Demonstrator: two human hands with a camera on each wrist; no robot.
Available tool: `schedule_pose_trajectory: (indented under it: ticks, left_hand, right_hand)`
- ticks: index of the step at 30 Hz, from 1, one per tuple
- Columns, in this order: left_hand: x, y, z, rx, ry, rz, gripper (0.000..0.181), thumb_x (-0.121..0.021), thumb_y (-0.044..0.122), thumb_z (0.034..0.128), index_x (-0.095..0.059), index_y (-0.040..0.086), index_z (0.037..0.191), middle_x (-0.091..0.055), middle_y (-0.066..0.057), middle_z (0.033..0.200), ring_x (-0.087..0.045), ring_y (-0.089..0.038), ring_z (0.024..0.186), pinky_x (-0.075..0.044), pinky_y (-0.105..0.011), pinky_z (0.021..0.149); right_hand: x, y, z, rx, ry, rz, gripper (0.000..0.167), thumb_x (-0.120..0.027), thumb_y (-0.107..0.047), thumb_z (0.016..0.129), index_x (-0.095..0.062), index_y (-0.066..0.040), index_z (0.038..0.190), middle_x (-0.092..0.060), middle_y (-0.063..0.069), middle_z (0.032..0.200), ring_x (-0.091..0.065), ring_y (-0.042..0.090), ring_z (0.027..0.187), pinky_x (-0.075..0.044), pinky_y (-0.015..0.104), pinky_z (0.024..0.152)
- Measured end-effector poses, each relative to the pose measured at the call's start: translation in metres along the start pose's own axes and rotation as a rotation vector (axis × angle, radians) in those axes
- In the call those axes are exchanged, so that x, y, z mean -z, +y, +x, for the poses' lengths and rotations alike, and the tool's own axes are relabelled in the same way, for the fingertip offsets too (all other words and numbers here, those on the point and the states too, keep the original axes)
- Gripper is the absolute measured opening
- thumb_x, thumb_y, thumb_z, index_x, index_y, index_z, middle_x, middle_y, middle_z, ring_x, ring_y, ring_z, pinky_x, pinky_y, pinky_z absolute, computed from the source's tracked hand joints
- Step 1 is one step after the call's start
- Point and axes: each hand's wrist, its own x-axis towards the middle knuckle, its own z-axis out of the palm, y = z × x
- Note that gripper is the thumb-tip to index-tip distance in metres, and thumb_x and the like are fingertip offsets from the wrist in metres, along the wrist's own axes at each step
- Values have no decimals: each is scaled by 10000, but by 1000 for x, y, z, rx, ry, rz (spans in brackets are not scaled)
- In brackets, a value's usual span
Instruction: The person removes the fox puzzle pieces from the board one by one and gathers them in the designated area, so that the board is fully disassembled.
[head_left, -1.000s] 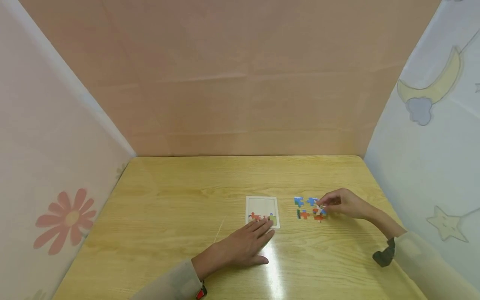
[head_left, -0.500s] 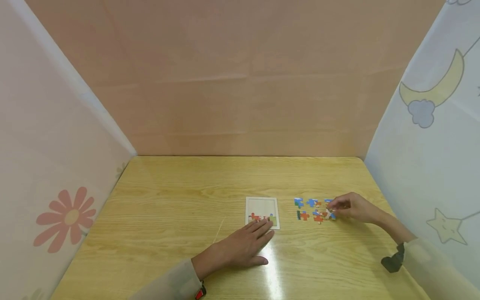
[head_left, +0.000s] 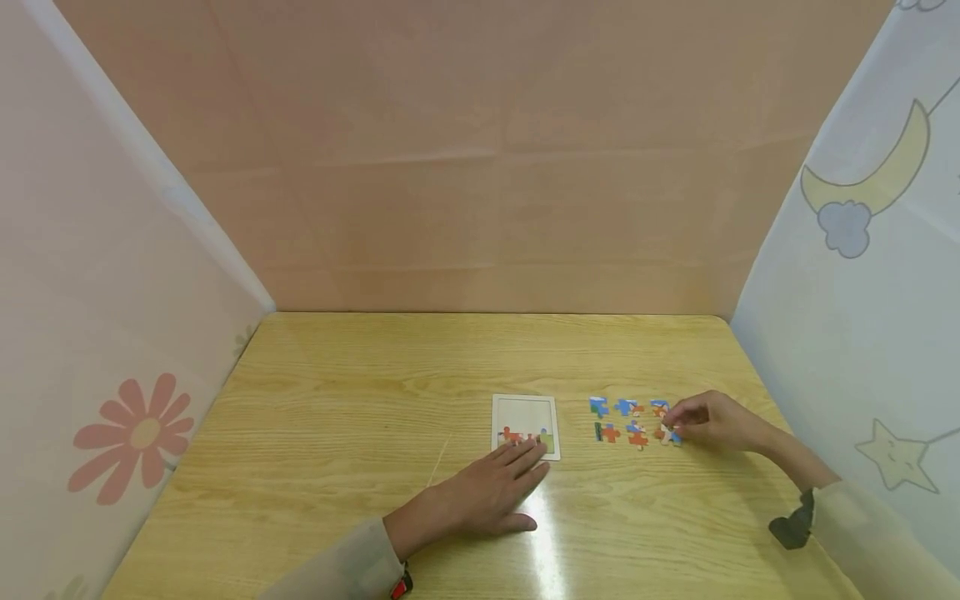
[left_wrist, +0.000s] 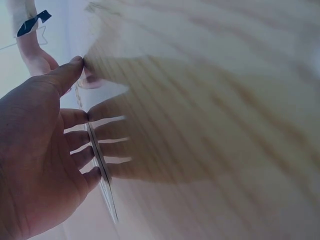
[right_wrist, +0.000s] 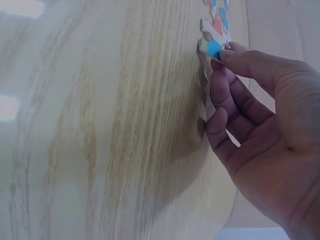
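A white puzzle frame (head_left: pixel 524 397) lies on the table with several pieces along its near edge. The left hand (head_left: pixel 491 492), fingers straight, rests on that near edge; the left wrist view shows its fingertips along the frame's side (left_wrist: pixel 101 165). To the right, two rows of loose pieces lie on the table. The right hand (head_left: pixel 716 419) pinches a piece with white and blue parts (head_left: pixel 667 434) at the right end of the near row. In the right wrist view, thumb and forefinger of the right hand (right_wrist: pixel 265 105) hold the piece's blue corner (right_wrist: pixel 213 48).
Other loose pieces include a blue one (head_left: pixel 598 405) at the far left of the group and a red one (head_left: pixel 611 433) below it. The wooden table (head_left: pixel 360 375) is bounded by a plain back screen and patterned side screens.
The right hand has moved right and slightly nearer with the pinched piece, uncovering pieces in the far row. The left hand has stayed on the frame.
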Motion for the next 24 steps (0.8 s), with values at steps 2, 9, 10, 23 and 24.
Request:
schedule_pose_trajectory:
  ticks: [2,9,10,23,24]
  left_hand:
    - [0,0,0,0,-1,-1,791,-403,616,1097,-303,86,1676,-209,-133,1759,-197,-271,1629,-243,-411,1309]
    - [3,0,-1,1,-2,1,791,-415,614,1094,-315,82,1671,-223,-138,1754,-212,-275,1625,-259,-419,1303]
    - [3,1,-1,1,-2,2,791,-414,615,1095,-315,82,1671,-223,-138,1754,-213,-275,1624,-261,-420,1303]
    - [3,0,-1,-5,2,9,792,-418,617,1093,-324,80,1668,-244,-137,1748,-229,-276,1620,-261,-404,1303]
    - [3,0,-1,-5,2,7,791,-419,616,1093,-324,81,1668,-245,-135,1748,-229,-276,1620,-261,-403,1303]
  right_hand:
    - [-1,1,-1,-3,1,-3,151,-705,91,955,-771,42,1081,-776,176,1036,-724,44,936,-609,195,782]
    - [-3,0,-3,-2,33,-23,151,-716,99,942,-778,33,1062,-784,149,1018,-730,48,921,-612,194,772]
    - [-3,-1,-3,-7,35,-28,146,-715,93,946,-779,32,1062,-785,149,1026,-731,44,935,-611,190,783]
    - [-6,3,-4,-39,72,-84,163,-751,69,928,-791,-26,1054,-785,141,1033,-726,36,931,-614,214,754]
    - [-6,3,-4,-42,74,-81,168,-750,74,925,-791,-25,1055,-785,141,1033,-725,34,928,-614,215,755]
